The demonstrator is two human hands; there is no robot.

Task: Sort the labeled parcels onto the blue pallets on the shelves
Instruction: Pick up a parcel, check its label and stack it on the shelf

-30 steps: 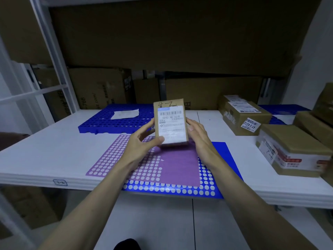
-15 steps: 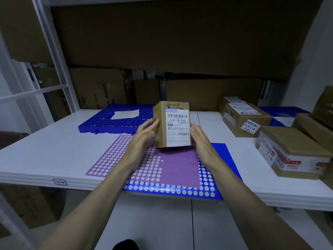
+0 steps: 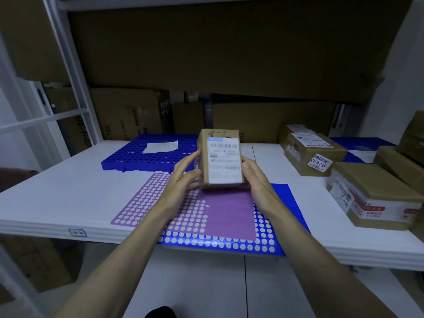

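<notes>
I hold a brown box (image 3: 220,157) with a white label. Under it lies a purple sheet (image 3: 229,210) with white dots, on a blue mat (image 3: 284,203). The shelf (image 3: 68,193) is white.

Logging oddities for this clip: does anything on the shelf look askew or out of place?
The purple dotted sheet lies crooked over the blue dotted sheet, and the blue one overhangs the shelf edge. A loose white paper sits on the back blue pallet. Nothing looks damaged or spilled.
</notes>
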